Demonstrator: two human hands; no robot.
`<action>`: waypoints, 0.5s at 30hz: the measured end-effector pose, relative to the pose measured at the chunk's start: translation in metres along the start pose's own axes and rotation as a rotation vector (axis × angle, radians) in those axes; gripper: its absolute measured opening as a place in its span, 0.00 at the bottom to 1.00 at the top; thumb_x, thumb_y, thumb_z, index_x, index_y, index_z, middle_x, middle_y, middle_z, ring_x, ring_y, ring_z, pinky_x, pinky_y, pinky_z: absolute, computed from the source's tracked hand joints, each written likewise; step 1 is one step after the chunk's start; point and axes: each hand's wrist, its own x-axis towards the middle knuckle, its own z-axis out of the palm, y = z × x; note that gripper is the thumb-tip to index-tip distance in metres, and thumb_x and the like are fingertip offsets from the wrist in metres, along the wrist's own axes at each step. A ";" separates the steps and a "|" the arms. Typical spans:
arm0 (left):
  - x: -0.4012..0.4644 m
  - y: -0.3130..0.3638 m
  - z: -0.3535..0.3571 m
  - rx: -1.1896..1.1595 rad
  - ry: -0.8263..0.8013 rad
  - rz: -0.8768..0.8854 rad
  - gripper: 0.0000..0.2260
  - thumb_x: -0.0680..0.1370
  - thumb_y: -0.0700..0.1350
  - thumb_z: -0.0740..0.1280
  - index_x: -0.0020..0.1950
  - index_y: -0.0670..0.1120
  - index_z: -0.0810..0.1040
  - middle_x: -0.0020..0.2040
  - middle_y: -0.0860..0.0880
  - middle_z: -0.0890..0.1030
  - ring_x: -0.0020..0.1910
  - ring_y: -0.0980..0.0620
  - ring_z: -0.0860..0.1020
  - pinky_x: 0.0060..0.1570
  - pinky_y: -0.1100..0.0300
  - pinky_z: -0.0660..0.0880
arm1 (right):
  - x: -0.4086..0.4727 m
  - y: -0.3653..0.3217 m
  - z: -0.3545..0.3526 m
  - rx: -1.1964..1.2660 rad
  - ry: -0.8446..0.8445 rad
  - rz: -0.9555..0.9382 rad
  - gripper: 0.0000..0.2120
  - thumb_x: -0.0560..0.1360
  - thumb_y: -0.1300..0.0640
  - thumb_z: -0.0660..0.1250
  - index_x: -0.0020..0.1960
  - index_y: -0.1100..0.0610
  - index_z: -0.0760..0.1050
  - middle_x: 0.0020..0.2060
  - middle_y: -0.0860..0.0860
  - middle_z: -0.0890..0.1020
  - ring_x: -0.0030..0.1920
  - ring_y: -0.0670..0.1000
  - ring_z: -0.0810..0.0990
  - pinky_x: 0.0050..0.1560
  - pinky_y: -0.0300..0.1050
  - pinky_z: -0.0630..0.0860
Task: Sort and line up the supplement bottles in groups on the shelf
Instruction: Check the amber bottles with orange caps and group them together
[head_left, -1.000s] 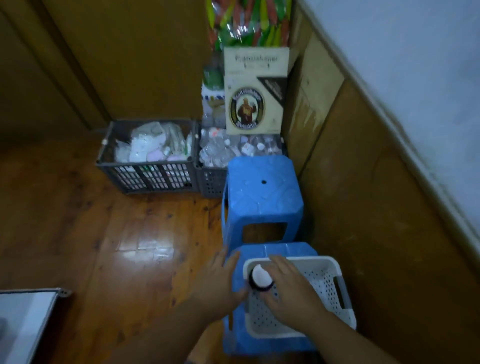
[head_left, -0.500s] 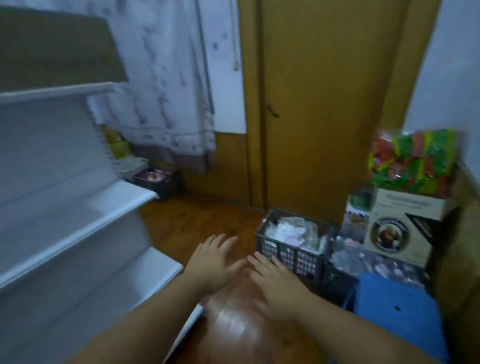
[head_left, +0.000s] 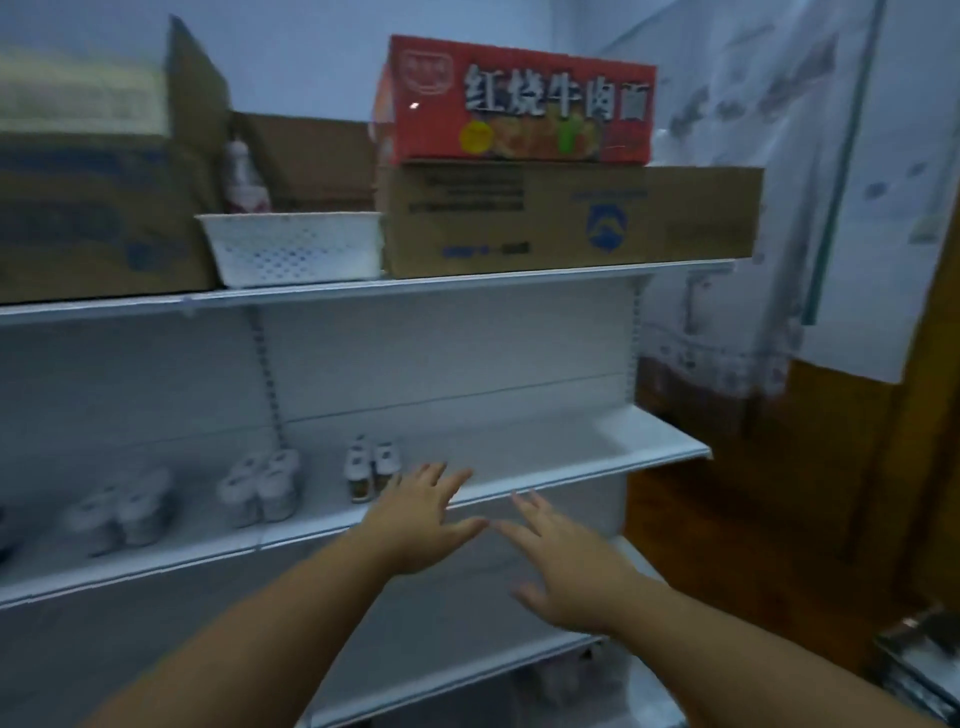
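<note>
Bottles (head_left: 370, 470) stand just left of both grips (empty, fingers spread): left hand (head_left: 422, 519), right hand (head_left: 563, 564).

White shelf (head_left: 545, 467) with paired bottles (head_left: 371, 467)

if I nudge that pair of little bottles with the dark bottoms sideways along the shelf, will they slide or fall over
The pair of bottles looks tall and narrow, so a push near the caps would probably tip them; push low. They stand close together, so one may knock the other. The white shelf looks smooth, so low pushes should slide them. Both hands, left and right, are open and empty.
</note>
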 end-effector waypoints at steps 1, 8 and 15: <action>-0.016 -0.030 -0.005 -0.001 0.007 -0.045 0.34 0.74 0.68 0.52 0.76 0.56 0.52 0.78 0.48 0.53 0.77 0.48 0.50 0.75 0.49 0.50 | 0.020 -0.025 0.003 0.005 0.004 -0.041 0.34 0.77 0.43 0.59 0.77 0.47 0.46 0.78 0.52 0.42 0.77 0.51 0.40 0.75 0.47 0.47; -0.120 -0.195 -0.038 -0.030 0.078 -0.299 0.30 0.77 0.64 0.56 0.76 0.56 0.54 0.78 0.50 0.54 0.77 0.50 0.52 0.74 0.53 0.53 | 0.139 -0.195 0.026 0.062 0.002 -0.292 0.34 0.77 0.45 0.60 0.77 0.48 0.48 0.78 0.53 0.45 0.77 0.51 0.42 0.76 0.47 0.45; -0.198 -0.319 -0.041 -0.061 0.081 -0.505 0.29 0.78 0.60 0.58 0.77 0.55 0.52 0.77 0.51 0.55 0.76 0.53 0.53 0.73 0.58 0.53 | 0.226 -0.305 0.063 0.082 -0.079 -0.503 0.32 0.78 0.44 0.58 0.77 0.49 0.48 0.78 0.52 0.45 0.77 0.52 0.43 0.75 0.48 0.45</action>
